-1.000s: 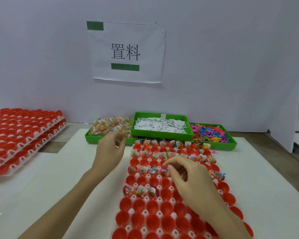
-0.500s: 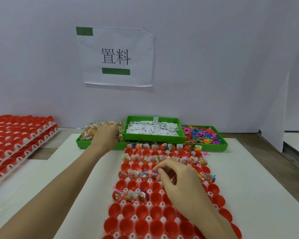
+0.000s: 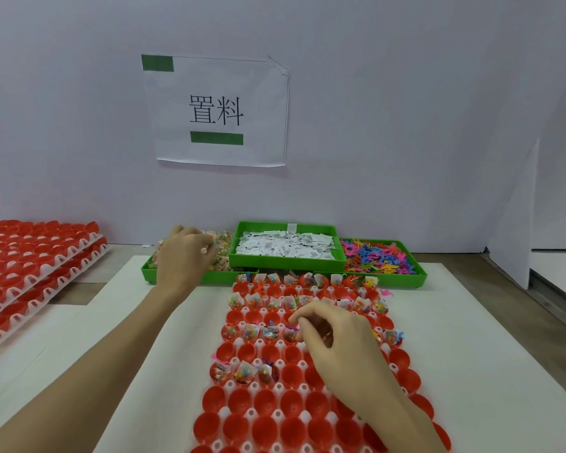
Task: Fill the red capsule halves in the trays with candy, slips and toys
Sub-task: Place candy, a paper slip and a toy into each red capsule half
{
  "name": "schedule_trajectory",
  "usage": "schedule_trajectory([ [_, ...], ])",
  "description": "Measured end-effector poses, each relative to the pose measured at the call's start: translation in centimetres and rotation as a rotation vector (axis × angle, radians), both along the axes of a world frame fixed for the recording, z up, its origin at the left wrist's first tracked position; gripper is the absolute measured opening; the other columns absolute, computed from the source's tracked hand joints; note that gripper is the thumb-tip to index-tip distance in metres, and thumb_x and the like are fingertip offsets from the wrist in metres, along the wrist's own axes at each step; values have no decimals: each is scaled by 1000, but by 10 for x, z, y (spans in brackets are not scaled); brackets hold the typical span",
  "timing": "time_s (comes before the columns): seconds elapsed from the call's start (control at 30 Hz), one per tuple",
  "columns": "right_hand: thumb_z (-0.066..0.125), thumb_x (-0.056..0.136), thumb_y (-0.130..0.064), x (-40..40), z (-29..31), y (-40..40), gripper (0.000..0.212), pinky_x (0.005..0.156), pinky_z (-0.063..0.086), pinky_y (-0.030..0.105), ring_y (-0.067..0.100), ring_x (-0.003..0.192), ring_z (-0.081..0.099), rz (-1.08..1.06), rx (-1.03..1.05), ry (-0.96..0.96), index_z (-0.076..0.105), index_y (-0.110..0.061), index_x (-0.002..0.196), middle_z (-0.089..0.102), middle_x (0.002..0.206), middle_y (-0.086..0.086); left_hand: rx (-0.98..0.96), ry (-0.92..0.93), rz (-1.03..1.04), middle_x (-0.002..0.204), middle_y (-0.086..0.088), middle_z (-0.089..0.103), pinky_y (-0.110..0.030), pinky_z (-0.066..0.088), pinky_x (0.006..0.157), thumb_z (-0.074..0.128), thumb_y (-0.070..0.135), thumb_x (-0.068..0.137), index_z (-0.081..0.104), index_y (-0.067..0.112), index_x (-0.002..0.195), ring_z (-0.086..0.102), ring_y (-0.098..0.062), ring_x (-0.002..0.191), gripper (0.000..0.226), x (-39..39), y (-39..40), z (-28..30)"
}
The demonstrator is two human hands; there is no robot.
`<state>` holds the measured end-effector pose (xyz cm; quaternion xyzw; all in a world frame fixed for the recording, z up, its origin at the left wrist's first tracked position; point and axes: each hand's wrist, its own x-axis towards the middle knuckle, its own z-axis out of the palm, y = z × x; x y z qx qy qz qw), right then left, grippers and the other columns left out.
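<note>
Red plastic capsule halves sit in a white tray on the near table, far rows filled. Right hand pinches a small toy over a middle row. Left hand reaches into the far-left green candy bin; grip unclear

Left hand reaching forward, fingers curled — right hand pinching, palm down

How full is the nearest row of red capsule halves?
Empty: the nearest capsule halves show only bare red insides, unlike the packed far rows.
</note>
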<state>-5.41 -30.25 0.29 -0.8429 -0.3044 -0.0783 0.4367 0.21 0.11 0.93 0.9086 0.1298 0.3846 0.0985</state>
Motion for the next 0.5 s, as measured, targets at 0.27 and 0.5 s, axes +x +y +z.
schedule_trajectory([
  [0.27, 62, 99, -13, 0, 3, -1, 20, 71, 49, 8, -6, 84, 66, -6, 4, 6, 73, -30, 98, 67, 79, -22, -649, -214, -283, 76, 9, 71, -16, 53, 66, 69, 9, 95, 72, 20, 89, 67, -11, 74, 13, -52, -62, 0],
  [0.5, 63, 99, -17, 1, 4, -2, 19, 69, 51, 11, -2, 80, 67, -34, -5, 14, 73, -33, 96, 69, 78, -19, -684, -168, -535, 82, 3, 73, -31, 58, 67, 67, 16, 96, 72, 30, 109, 69, -20, 71, 20, -118, -114, -16],
])
